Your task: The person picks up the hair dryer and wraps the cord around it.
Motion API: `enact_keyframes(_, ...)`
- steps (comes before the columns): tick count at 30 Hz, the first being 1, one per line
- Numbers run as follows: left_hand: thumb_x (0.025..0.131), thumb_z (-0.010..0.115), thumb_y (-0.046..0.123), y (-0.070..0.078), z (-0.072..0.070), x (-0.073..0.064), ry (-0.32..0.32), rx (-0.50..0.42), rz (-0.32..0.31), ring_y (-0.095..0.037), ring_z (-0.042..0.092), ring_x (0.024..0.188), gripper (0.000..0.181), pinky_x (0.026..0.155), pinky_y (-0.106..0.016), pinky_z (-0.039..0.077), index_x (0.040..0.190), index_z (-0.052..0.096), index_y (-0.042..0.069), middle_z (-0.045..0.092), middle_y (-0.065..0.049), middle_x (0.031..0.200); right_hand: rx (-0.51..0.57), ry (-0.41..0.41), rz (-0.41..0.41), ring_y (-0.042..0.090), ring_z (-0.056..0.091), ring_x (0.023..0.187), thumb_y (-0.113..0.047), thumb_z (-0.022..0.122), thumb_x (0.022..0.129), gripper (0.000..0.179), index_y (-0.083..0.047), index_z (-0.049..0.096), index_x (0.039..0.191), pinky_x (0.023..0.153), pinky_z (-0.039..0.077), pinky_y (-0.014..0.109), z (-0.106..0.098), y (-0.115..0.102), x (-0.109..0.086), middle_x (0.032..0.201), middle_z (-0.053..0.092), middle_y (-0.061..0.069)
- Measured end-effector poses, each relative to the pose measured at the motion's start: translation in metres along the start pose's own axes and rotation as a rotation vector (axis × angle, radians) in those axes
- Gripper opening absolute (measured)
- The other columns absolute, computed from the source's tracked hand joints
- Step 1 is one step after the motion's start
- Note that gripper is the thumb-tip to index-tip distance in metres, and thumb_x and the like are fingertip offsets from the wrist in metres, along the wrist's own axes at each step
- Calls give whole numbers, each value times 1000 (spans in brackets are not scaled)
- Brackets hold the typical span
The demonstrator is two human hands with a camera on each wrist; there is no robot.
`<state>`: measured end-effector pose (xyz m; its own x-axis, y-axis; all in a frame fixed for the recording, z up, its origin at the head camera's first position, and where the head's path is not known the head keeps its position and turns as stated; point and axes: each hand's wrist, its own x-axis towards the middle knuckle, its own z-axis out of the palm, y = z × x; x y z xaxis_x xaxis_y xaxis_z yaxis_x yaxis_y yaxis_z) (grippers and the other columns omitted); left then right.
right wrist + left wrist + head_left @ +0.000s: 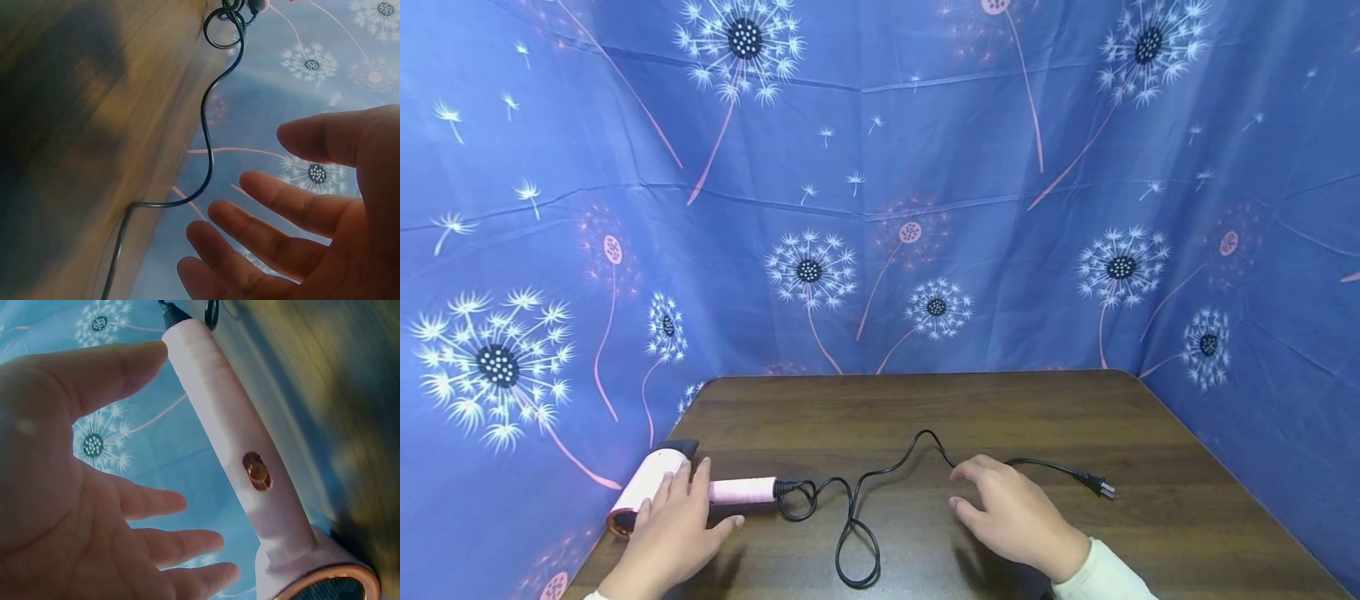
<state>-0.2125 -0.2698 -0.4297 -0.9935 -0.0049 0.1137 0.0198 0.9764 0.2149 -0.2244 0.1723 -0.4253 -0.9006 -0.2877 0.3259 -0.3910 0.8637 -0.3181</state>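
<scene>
A pink hair dryer [741,491] with a copper-rimmed end and a dark nozzle lies at the left of the wooden table. Above its body hovers my left hand [673,521], fingers spread; the left wrist view shows a gap between the hand and the handle [225,419], which bears a copper switch [257,471]. From the handle a black cord [895,468] runs right in loops, ending in a two-prong plug [1097,484]. My right hand [1018,517] is over the cord, fingers loosely bent and holding nothing; part of the cord is hidden behind it.
A brown wooden table [925,400] carries these things. Blue cloth [970,150] printed with dandelions hangs behind it and along both sides. The hair dryer lies near the table's left edge.
</scene>
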Motion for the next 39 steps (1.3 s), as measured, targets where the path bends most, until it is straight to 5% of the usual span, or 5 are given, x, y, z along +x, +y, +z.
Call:
enact_keyframes(11, 83, 81, 50, -19, -6, 2, 90, -44, -13, -71, 25, 137, 102, 103, -85, 23, 152, 33, -9, 28, -50, 149, 60, -5, 56, 10, 68, 106, -31, 77, 92, 20, -29, 73, 111, 84, 58, 38, 2, 7, 1, 119, 70, -14)
enact_keyframes(18, 77, 86, 48, -23, -7, 4, 86, -38, -30, -69, 27, 137, 106, 104, -84, 23, 151, 35, -8, 27, -49, 149, 94, -31, 58, 13, 69, 102, -33, 76, 92, 19, -29, 73, 110, 79, 57, 35, 6, 10, 0, 118, 70, -13)
enact_keyframes(25, 70, 91, 39, -30, 0, 4, 177, -45, -2, -69, 33, 132, 105, 101, -84, 29, 146, 38, -10, 33, -49, 144, 102, -29, 46, 12, 69, 97, -32, 76, 92, 17, -28, 73, 108, 76, 57, 30, 11, 11, -1, 114, 70, -15)
enact_keyframes(34, 76, 84, 31, -44, 0, 10, 82, -32, -81, -76, 22, 133, 104, 106, -86, 21, 149, 27, -16, 21, -55, 146, 170, -37, 18, 12, 68, 97, -30, 75, 93, 14, -28, 73, 107, 78, 56, 30, 16, 11, -3, 111, 70, -14)
enact_keyframes(39, 73, 83, 29, -52, 4, 12, 105, -21, -102, -76, 26, 129, 104, 102, -86, 24, 147, 27, -18, 24, -55, 143, 211, -39, -1, 12, 67, 96, -32, 74, 93, 15, -26, 73, 106, 77, 55, 29, 18, 10, -5, 108, 70, -14)
